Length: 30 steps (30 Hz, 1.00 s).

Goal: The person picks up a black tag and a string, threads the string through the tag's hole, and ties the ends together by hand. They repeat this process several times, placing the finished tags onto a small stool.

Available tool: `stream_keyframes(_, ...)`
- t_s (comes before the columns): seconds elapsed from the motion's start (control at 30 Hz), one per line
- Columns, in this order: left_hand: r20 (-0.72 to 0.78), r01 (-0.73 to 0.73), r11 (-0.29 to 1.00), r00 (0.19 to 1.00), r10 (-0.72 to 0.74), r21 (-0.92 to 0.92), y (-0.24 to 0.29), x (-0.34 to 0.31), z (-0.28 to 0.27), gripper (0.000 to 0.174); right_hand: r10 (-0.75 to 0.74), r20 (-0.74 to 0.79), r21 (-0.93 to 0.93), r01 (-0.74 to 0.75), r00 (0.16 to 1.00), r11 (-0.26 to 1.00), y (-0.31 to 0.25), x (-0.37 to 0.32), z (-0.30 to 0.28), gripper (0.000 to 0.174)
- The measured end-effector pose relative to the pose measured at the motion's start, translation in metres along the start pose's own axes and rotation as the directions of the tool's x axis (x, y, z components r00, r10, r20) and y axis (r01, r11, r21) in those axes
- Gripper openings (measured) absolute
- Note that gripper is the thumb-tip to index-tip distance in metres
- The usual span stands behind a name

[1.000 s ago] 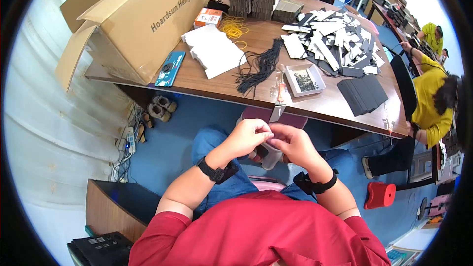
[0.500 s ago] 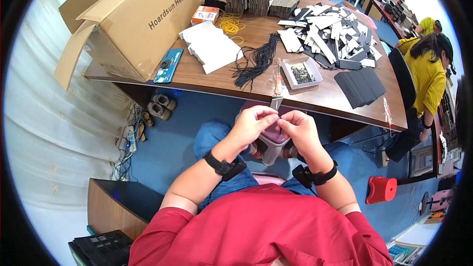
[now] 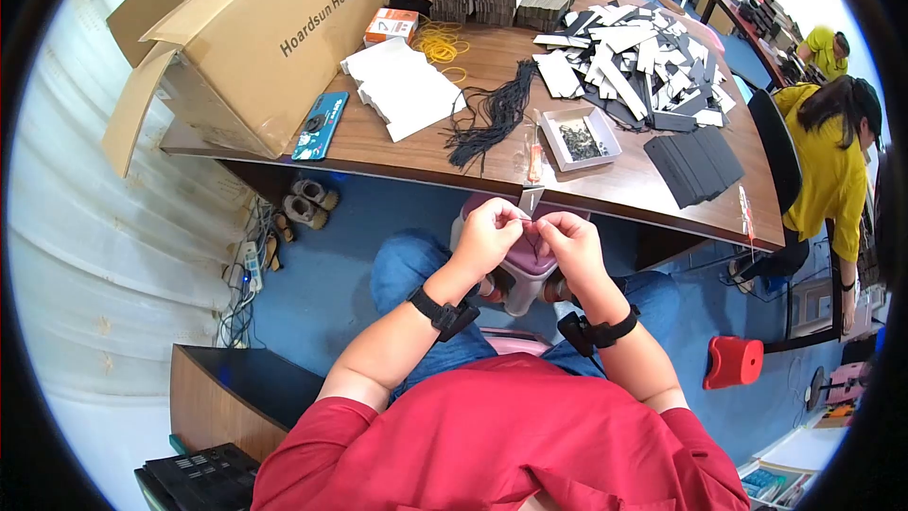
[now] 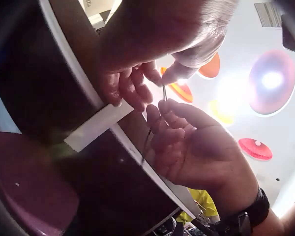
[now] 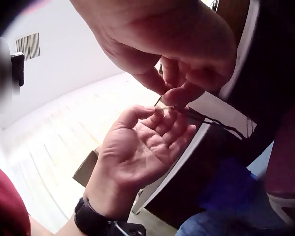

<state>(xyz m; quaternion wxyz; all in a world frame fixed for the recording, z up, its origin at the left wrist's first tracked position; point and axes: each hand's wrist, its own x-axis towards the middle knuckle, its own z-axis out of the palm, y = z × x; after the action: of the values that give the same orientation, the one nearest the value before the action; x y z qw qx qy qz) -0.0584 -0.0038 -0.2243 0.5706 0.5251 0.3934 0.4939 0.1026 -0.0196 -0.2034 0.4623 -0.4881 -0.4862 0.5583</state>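
Observation:
In the head view both hands meet just in front of the table edge. Thumb and fingertips of my left hand (image 3: 490,237) pinch a thin dark cord (image 5: 219,123). My right hand (image 3: 574,246) pinches the same cord a short way to the right. A short stretch of it runs between the two sets of fingertips, seen in the left wrist view as a thin line (image 4: 164,92). Loose ends hang below the right fingers in the right wrist view. A pale flat strip (image 4: 96,129) juts from the table edge just beyond the hands.
On the table (image 3: 378,153) lie a bundle of black cords (image 3: 494,120), a white tray (image 3: 605,161) of small dark parts, black cards (image 3: 695,166), and a heap of black and white strips (image 3: 629,66). A carton (image 3: 284,57) stands left. A pink stool (image 3: 526,263) is below the hands.
The hands, close together at first, have moved slightly forward and the fingertips now show a cord between them. At the right, a person in yellow has turned and bent down.

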Motion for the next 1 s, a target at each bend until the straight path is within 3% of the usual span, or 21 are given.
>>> stream_keyframes(0.07, -0.011, 0.029, 0.990, 0.999, -0.031, -0.134, 0.000, 0.005, 0.001, 0.007, -0.044, -0.026, -0.025, 0.043, 0.999, 0.999, -0.003, 0.004, 0.002, 0.009)
stream_keyframes(0.2, -0.065, 0.000, 0.986, 0.998, -0.011, -0.166, -0.009, 0.017, 0.002, 0.007, -0.090, -0.079, -0.032, 0.088, 0.993, 0.996, -0.004, 0.014, 0.002, 0.007)
stream_keyframes(0.3, -0.046, 0.067, 0.980, 0.996, -0.077, -0.186, -0.018, 0.015, 0.000, 0.006, 0.002, -0.045, -0.057, -0.004, 0.999, 0.998, 0.012, 0.020, -0.004, 0.008)
stream_keyframes(0.43, 0.036, 0.349, 0.880, 0.934, -0.357, -0.322, -0.014, 0.008, 0.007, 0.006, 0.172, 0.014, 0.192, -0.172, 0.985, 0.966, 0.021, 0.014, -0.008, 0.009)
stream_keyframes(0.47, 0.028, 0.356, 0.886, 0.931, -0.365, -0.295, -0.011, 0.003, 0.013, 0.006, 0.231, 0.073, 0.241, -0.242, 0.970, 0.940, 0.028, 0.014, -0.012, 0.009)
stream_keyframes(0.57, 0.018, 0.344, 0.876, 0.933, -0.359, -0.339, -0.017, -0.004, 0.020, 0.014, 0.333, 0.121, 0.298, -0.354, 0.935, 0.886, 0.041, 0.014, -0.017, 0.009)
stream_keyframes(0.67, -0.065, 0.214, 0.926, 0.967, -0.246, -0.312, -0.019, -0.008, 0.027, 0.018, 0.302, 0.151, 0.231, -0.330, 0.941, 0.915, 0.048, 0.016, -0.018, 0.011)
stream_keyframes(0.77, -0.126, -0.013, 0.990, 0.992, -0.005, -0.142, -0.042, -0.009, 0.030, 0.020, 0.301, 0.108, 0.064, -0.309, 0.947, 0.949, 0.046, 0.019, -0.018, 0.008)
stream_keyframes(0.8, -0.131, -0.056, 0.997, 0.990, 0.049, -0.051, -0.048, -0.008, 0.029, 0.021, 0.095, -0.008, -0.198, -0.095, 0.995, 0.976, 0.044, 0.018, -0.017, 0.007)
stream_keyframes(0.83, -0.122, -0.051, 0.999, 0.991, 0.048, -0.017, -0.055, -0.006, 0.027, 0.021, -0.139, -0.064, -0.462, 0.095, 0.988, 0.882, 0.041, 0.014, -0.016, 0.008)
stream_keyframes(0.87, -0.113, -0.047, 0.999, 0.992, 0.048, 0.017, -0.054, -0.005, 0.025, 0.021, -0.373, -0.050, -0.695, 0.236, 0.926, 0.679, 0.035, 0.011, -0.013, 0.010)
stream_keyframes(0.9, -0.105, -0.041, 0.998, 0.993, 0.046, 0.052, -0.054, -0.003, 0.023, 0.020, -0.413, -0.112, -0.780, 0.177, 0.904, 0.600, 0.001, 0.000, -0.001, 0.020)
stream_keyframes(0.97, -0.071, 0.121, 0.983, 0.989, -0.132, -0.136, -0.051, 0.001, 0.021, 0.017, -0.479, -0.026, -0.714, 0.319, 0.877, 0.623, -0.025, -0.004, 0.004, 0.028)
stream_keyframes(1.0, -0.041, 0.191, 0.962, 0.978, -0.203, -0.195, -0.043, 0.001, 0.019, 0.016, -0.547, 0.050, -0.777, 0.377, 0.835, 0.504, -0.026, 0.001, 0.003, 0.030)
